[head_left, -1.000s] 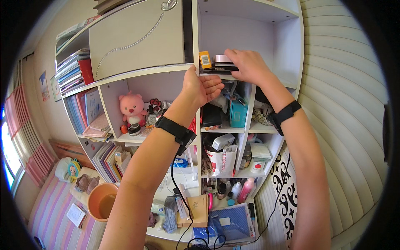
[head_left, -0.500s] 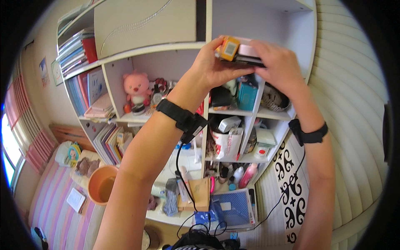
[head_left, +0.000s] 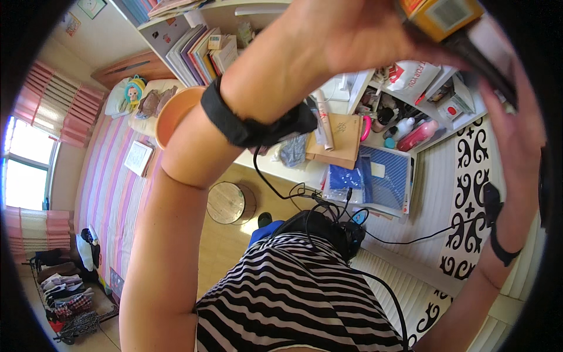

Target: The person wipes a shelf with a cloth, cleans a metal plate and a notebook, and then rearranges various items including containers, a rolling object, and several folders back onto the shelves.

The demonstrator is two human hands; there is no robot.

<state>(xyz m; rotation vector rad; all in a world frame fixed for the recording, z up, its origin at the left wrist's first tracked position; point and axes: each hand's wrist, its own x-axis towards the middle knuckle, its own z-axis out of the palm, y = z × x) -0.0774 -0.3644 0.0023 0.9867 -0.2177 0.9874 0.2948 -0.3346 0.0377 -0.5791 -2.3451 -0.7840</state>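
Near the upper right edge, both hands hold a small stack of things up close. My left hand (head_left: 363,41) supports it from below and the left, with fingers closed around it. In the stack are a yellow-orange box (head_left: 441,19) with a barcode label, a dark flat item (head_left: 482,64) and a pale pink piece (head_left: 495,38). My right hand (head_left: 519,123) grips the stack's right side, its fingers blurred and partly cut by the dark rim. What the dark item is I cannot make out.
Below the hands, a desk holds brown paper envelopes (head_left: 340,141), a blue patterned tray (head_left: 390,176) and a blue plastic packet (head_left: 346,178). Shelves with bottles (head_left: 417,135) stand behind. At left are an orange bucket (head_left: 170,114), a striped bed (head_left: 108,176) and a round stool (head_left: 227,202). Cables hang at my waist.
The view has swung downward, bringing my striped top and the floor into sight. The held stack now appears larger, closer and further to the upper right, still between both hands.
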